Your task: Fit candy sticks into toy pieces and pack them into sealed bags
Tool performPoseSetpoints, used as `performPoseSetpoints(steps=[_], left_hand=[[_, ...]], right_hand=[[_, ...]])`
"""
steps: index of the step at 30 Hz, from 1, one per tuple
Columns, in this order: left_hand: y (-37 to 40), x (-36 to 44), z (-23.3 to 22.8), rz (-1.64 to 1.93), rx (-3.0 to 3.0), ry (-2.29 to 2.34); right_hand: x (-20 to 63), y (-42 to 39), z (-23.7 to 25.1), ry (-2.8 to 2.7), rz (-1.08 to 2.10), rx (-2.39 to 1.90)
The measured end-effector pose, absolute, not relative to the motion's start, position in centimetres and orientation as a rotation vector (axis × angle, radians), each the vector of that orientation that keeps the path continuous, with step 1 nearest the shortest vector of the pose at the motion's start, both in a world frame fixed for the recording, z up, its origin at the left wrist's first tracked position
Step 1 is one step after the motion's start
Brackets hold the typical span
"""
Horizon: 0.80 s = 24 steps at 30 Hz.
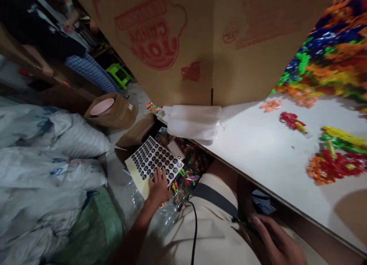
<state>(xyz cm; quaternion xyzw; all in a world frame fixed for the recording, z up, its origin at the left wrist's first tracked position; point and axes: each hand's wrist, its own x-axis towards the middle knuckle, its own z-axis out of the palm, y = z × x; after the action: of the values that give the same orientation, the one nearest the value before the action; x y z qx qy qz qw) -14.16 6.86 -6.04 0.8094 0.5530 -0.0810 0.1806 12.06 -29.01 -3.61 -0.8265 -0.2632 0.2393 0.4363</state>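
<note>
My left hand (pixel 158 186) reaches down beside the table and rests on a sheet of round dark stickers (pixel 155 160), fingers spread on its lower edge. The sheet lies on top of clear bags of small colourful toys (pixel 191 158) in an open carton. My right hand (pixel 273 238) is low at my lap under the table edge, fingers curled loosely near a small green piece; what it holds is unclear. On the white table (pixel 266 150) lie red, orange, yellow and green plastic pieces (pixel 334 162).
A big cardboard box wall (pixel 177 43) stands behind the table. A pile of colourful toys (pixel 332 55) fills the far right. A stack of clear bags (pixel 192 121) lies at the table's corner. White sacks (pixel 43 158) cover the floor left; another person (pixel 54 39) stands at the far left.
</note>
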Motion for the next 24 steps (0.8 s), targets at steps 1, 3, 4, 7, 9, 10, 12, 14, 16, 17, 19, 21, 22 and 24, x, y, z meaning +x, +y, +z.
performPoseSetpoints(steps=[1, 3, 4, 7, 9, 10, 12, 14, 16, 17, 19, 21, 22, 24], left_hand=[[6.2, -15.1, -6.5, -0.267, 2.283, 1.565], [5.3, -16.2, -7.4, -0.295, 2.277, 1.558], [5.2, -16.6, -7.7, -0.292, 2.272, 1.546], [6.2, -17.6, -7.5, -0.244, 2.247, 1.467], [7.7, -18.5, -6.2, -0.19, 2.225, 1.39], [8.6, -19.2, -5.2, -0.158, 2.213, 1.36], [10.6, -20.6, -2.6, -0.086, 2.187, 1.341], [12.5, -22.2, 0.5, -0.011, 2.162, 1.375], [14.1, -23.6, 3.7, 0.055, 2.139, 1.432], [14.8, -24.3, 5.2, 0.083, 2.129, 1.461], [15.6, -25.2, 7.6, 0.123, 2.107, 1.514], [15.7, -25.6, 9.2, 0.147, 2.091, 1.561], [15.6, -25.7, 9.6, 0.16, 2.083, 1.583], [15.1, -25.6, 9.9, 0.195, 2.057, 1.613]], right_hand=[[11.9, -28.1, -3.5, -0.691, 0.62, -2.051], [11.6, -26.1, -3.1, -0.788, 0.682, -2.015], [11.4, -25.0, -2.9, -0.841, 0.719, -1.988], [11.0, -21.5, -2.1, -0.991, 0.799, -1.906], [10.6, -18.9, -1.7, -1.113, 0.849, -1.86], [10.3, -17.5, -1.5, -1.202, 0.87, -1.846], [9.2, -14.4, -1.6, -1.412, 0.894, -1.838], [7.4, -10.9, -1.9, -1.598, 0.889, -1.835], [5.0, -6.9, -2.5, -1.702, 0.881, -1.814], [3.8, -4.8, -2.9, -1.748, 0.873, -1.801], [1.4, -0.3, -3.7, -1.856, 0.841, -1.773], [-0.4, 4.0, -4.7, -1.987, 0.818, -1.729], [-1.0, 6.0, -5.2, -2.05, 0.809, -1.713], [-1.8, 9.2, -6.3, -2.165, 0.796, -1.691]])
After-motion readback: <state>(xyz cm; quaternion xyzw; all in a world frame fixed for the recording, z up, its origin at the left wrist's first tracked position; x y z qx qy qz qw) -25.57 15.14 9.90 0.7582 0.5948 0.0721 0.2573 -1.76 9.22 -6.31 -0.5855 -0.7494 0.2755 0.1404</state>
